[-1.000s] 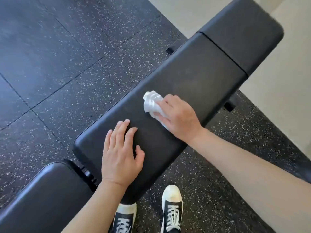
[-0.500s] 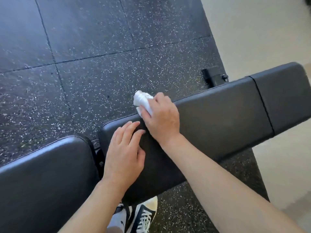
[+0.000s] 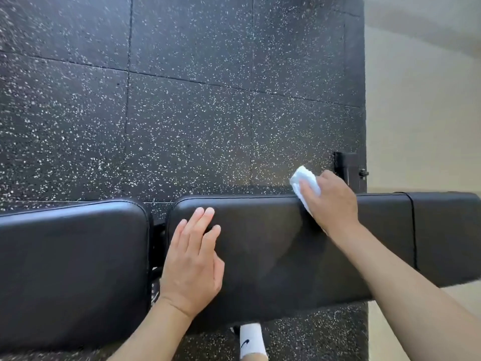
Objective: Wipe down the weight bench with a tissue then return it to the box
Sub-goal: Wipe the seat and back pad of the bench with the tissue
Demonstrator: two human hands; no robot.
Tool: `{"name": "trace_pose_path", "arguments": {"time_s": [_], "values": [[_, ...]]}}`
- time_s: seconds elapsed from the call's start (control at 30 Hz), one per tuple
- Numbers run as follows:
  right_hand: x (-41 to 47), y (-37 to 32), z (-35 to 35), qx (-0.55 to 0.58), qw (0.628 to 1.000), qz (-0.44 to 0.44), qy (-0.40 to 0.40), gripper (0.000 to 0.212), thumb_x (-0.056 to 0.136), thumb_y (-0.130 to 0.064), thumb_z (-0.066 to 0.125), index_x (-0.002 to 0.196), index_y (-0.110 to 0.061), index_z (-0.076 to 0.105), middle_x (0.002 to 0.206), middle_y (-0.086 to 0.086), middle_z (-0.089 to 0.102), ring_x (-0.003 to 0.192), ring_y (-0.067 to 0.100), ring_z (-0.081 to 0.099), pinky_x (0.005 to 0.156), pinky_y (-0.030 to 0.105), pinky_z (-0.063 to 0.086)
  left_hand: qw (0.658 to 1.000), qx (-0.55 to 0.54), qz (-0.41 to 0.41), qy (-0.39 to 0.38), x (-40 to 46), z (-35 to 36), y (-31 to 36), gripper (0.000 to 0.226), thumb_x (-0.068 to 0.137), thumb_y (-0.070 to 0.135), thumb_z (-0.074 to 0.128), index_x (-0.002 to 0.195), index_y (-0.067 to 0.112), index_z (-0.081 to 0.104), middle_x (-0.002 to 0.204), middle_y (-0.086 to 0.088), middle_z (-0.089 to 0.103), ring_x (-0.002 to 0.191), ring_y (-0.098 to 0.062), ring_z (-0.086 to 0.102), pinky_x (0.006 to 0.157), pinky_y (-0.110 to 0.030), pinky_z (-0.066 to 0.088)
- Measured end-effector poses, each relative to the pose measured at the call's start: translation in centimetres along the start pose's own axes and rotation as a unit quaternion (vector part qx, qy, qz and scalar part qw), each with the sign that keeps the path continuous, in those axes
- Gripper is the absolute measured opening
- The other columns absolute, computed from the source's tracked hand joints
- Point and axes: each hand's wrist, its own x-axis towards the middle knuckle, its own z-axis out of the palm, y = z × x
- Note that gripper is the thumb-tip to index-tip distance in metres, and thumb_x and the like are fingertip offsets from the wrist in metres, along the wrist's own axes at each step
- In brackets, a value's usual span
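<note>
The black padded weight bench [image 3: 273, 256] runs across the lower part of the view, with a separate seat pad [image 3: 73, 261] at the left. My right hand [image 3: 330, 204] grips a crumpled white tissue [image 3: 305, 185] and presses it on the far edge of the long pad. My left hand [image 3: 192, 264] lies flat on the pad's left end, fingers spread, holding nothing. No tissue box is in view.
Black speckled rubber floor tiles [image 3: 182, 113] fill the space beyond the bench. A pale floor [image 3: 421, 113] borders them on the right. A black bench foot [image 3: 347, 169] sticks out behind my right hand. A white sock [image 3: 251, 341] shows below the bench.
The view has swung so the bench now lies level across the frame. My right hand with the tissue has slid right along the pad's far edge, away from my left hand.
</note>
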Motion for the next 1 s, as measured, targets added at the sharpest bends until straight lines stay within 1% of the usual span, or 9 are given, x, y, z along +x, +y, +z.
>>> {"name": "trace_pose_path", "arguments": {"time_s": [0.17, 0.3, 0.4, 0.53, 0.63, 0.73, 0.8, 0.9, 1.0], "values": [[-0.4, -8.3, 0.7, 0.008, 0.994, -0.108, -0.023, 0.053, 0.094, -0.058, 0.035, 0.059, -0.018, 0.04, 0.071, -0.001, 0.043, 0.07, 0.028, 0.049, 0.058, 0.036, 0.032, 1.0, 0.006, -0.004, 0.003, 0.0, 0.0, 0.2, 0.044, 0.086, 0.014, 0.047, 0.129, 0.007, 0.059, 0.16, -0.015, 0.045, 0.155, -0.033, 0.035, 0.128, -0.052, 0.025], [0.2, -17.7, 2.4, 0.085, 0.964, -0.22, -0.126, 0.053, 0.095, -0.056, 0.041, 0.059, -0.018, 0.041, 0.072, -0.002, 0.045, 0.067, 0.022, 0.05, 0.057, 0.035, 0.029, 1.0, 0.012, -0.008, -0.002, 0.1, 0.0, 0.2, 0.046, 0.083, 0.014, 0.05, 0.128, 0.008, 0.058, 0.16, -0.014, 0.044, 0.157, -0.03, 0.032, 0.129, -0.051, 0.023], [1.0, -21.3, 2.7, 0.115, 0.934, -0.268, -0.204, 0.049, 0.099, -0.048, 0.05, 0.059, -0.019, 0.044, 0.073, -0.002, 0.05, 0.066, 0.022, 0.052, 0.056, 0.035, 0.027, 1.0, 0.01, -0.013, 0.001, 0.1, 0.0, 0.3, 0.046, 0.083, 0.014, 0.05, 0.128, 0.009, 0.058, 0.157, -0.014, 0.045, 0.158, -0.028, 0.03, 0.131, -0.048, 0.019], [1.3, -18.0, 2.1, 0.144, 0.924, -0.279, -0.221, 0.046, 0.1, -0.053, 0.049, 0.066, -0.023, 0.043, 0.078, -0.004, 0.05, 0.074, 0.023, 0.054, 0.062, 0.036, 0.031, 1.0, 0.018, -0.009, 0.011, 0.3, -0.2, 0.5, 0.047, 0.083, 0.014, 0.049, 0.129, 0.011, 0.056, 0.16, -0.011, 0.044, 0.158, -0.026, 0.03, 0.13, -0.048, 0.02], [2.4, -9.5, 1.1, 0.082, 0.948, -0.242, -0.19, 0.048, 0.099, -0.063, 0.044, 0.068, -0.026, 0.037, 0.075, -0.006, 0.045, 0.078, 0.024, 0.054, 0.065, 0.036, 0.032, 0.999, 0.03, -0.007, 0.009, 0.3, -0.2, 0.5, 0.048, 0.083, 0.014, 0.048, 0.13, 0.009, 0.056, 0.16, -0.013, 0.045, 0.156, -0.028, 0.033, 0.13, -0.049, 0.022], [3.5, 0.4, -0.5, 0.04, 0.975, -0.166, -0.139, 0.056, 0.092, -0.071, 0.036, 0.065, -0.022, 0.037, 0.069, -0.004, 0.045, 0.07, 0.025, 0.053, 0.059, 0.038, 0.029, 0.999, 0.03, -0.009, 0.008, 0.2, -0.1, 0.4, 0.047, 0.085, 0.014, 0.048, 0.131, 0.009, 0.056, 0.159, -0.013, 0.046, 0.157, -0.029, 0.033, 0.129, -0.05, 0.023], [3.4, 3.6, -0.9, 0.043, 0.985, -0.134, -0.103, 0.058, 0.089, -0.071, 0.035, 0.062, -0.02, 0.037, 0.065, -0.002, 0.045, 0.064, 0.025, 0.05, 0.053, 0.037, 0.027, 0.999, 0.03, -0.009, 0.008, 0.2, -0.1, 0.4, 0.047, 0.085, 0.013, 0.048, 0.131, 0.008, 0.055, 0.159, -0.014, 0.046, 0.156, -0.029, 0.034, 0.129, -0.05, 0.023], [3.0, 2.0, -0.1, 0.005, 0.988, -0.127, -0.088, 0.054, 0.097, -0.061, 0.04, 0.063, -0.019, 0.042, 0.07, 0.0, 0.047, 0.072, 0.03, 0.055, 0.056, 0.038, 0.036, 0.999, 0.031, -0.009, 0.008, 0.2, -0.1, 0.5, 0.046, 0.085, 0.013, 0.047, 0.131, 0.008, 0.055, 0.158, -0.014, 0.047, 0.155, -0.031, 0.035, 0.129, -0.051, 0.024], [2.0, -5.2, 0.6, 0.012, 0.98, -0.164, -0.108, 0.052, 0.1, -0.058, 0.043, 0.068, -0.018, 0.046, 0.075, -0.001, 0.05, 0.079, 0.032, 0.06, 0.064, 0.039, 0.044, 1.0, 0.028, -0.011, 0.009, 0.2, -0.2, 0.5, 0.047, 0.086, 0.013, 0.047, 0.132, 0.008, 0.055, 0.159, -0.014, 0.046, 0.155, -0.031, 0.035, 0.128, -0.052, 0.024]]}}
